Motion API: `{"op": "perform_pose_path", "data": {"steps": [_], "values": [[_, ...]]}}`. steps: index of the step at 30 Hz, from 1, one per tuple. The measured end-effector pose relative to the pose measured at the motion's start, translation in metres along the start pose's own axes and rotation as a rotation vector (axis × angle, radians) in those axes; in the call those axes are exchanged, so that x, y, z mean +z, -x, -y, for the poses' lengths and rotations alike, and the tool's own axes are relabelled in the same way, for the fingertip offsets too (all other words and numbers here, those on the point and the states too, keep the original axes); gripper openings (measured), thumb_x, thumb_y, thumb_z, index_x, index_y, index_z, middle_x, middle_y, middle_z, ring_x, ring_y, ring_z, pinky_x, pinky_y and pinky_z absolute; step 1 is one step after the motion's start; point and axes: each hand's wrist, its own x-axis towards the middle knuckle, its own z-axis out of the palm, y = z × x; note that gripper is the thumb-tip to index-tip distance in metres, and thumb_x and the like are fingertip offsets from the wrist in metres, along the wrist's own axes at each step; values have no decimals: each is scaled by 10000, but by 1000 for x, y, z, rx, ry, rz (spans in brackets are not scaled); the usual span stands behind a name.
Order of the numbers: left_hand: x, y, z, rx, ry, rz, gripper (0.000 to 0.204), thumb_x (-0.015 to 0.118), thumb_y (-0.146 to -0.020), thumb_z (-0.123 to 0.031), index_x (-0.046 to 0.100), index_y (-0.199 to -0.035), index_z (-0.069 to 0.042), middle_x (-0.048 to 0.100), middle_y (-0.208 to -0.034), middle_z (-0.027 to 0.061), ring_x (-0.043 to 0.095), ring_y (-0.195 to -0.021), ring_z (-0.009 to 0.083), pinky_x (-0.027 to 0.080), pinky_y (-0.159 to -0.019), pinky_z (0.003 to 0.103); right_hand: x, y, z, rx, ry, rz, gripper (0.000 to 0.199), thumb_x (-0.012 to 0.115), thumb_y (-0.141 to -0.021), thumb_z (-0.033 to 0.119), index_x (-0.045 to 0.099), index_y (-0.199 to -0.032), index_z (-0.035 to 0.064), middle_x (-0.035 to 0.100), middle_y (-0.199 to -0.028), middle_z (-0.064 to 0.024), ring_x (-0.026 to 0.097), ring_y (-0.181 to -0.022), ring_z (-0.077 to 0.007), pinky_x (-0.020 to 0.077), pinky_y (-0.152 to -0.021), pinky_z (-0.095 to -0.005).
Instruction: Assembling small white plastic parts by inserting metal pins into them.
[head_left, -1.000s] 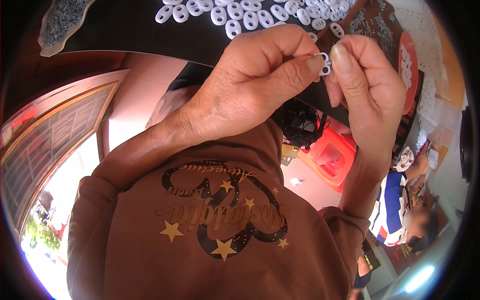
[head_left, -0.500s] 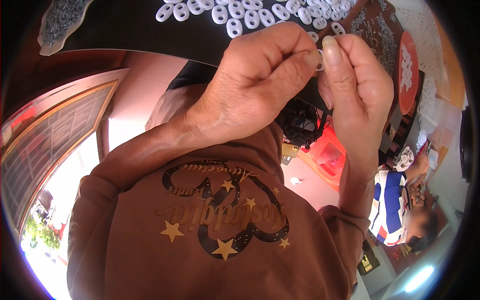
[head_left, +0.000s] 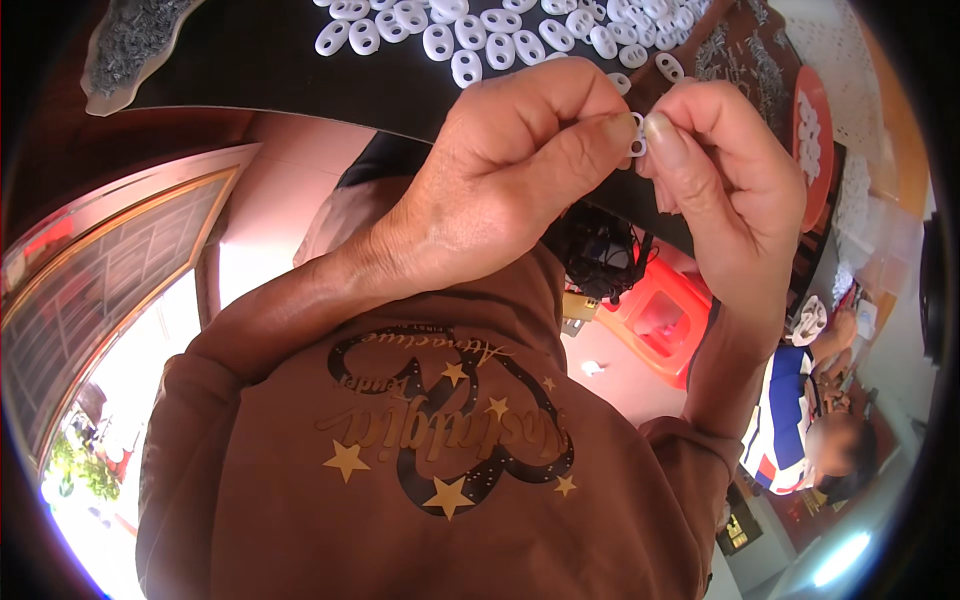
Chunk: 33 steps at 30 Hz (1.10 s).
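Observation:
My left hand (head_left: pixel 535 165) pinches a small white oval plastic piece with two holes (head_left: pixel 638 148) between thumb and forefinger. Close against the piece's right side, my right hand (head_left: pixel 730 175) has its thumb and fingers pressed together; whatever they grip, if anything, is too small or hidden to make out. Both hands are held just over the near edge of the black table (head_left: pixel 270 75). Many more white two-hole pieces (head_left: pixel 500 48) lie loose on it, beyond my hands.
A pale container of small grey metal parts (head_left: pixel 140 45) lies at the far left. More grey parts (head_left: pixel 750 60) are scattered at the far right, near an orange-red tray of white pieces (head_left: pixel 818 200). Below stands a red plastic stool (head_left: pixel 690 350). Another person (head_left: pixel 785 420) sits at right.
Both hands have shifted slightly down, the right one also a little rightward. More of the white piece now shows between the fingertips.

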Motion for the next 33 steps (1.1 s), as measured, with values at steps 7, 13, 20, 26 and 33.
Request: {"op": "perform_pose_path", "data": {"steps": [7,13,20,26,33], "values": [[3,0,-1,-2,-73,-7,124,479,-967,-114,518,-885,-30,456,-715,-34,381,-656,35,338,-576,194,8,-3,7,57,-103,-96,136,563,-906,60,506,-796,3,463,-605,-20,393,-541,-81,340,-494,-231],[0,-1,-1,6,-63,20,144,460,-989,-162,514,-927,-43,451,-748,-49,360,-666,28,315,-596,180,9,-4,4,71,-121,-91,144,567,-919,93,531,-816,0,476,-609,-11,425,-548,-64,362,-504,-219],[-1,-2,-4,-44,-32,11,165,456,-992,-177,540,-969,-37,471,-719,-46,370,-615,26,313,-551,174,-7,-7,11,82,-103,-13,86,577,-898,60,536,-875,-13,515,-690,-42,468,-600,-89,392,-539,-232],[0,-2,-9,22,-81,55,173,456,-992,-174,534,-973,-21,484,-704,-19,396,-594,39,347,-542,185,-4,-8,9,-7,17,-41,77,551,-919,77,556,-885,8,507,-695,18,421,-573,-23,332,-515,-172],[-9,-3,-18,-41,-36,96,204,465,-990,-198,530,-939,-11,499,-698,2,424,-587,52,370,-546,193,2,-12,13,-5,-22,-36,85,535,-931,79,546,-888,6,506,-699,16,427,-575,-21,336,-510,-170]]}}
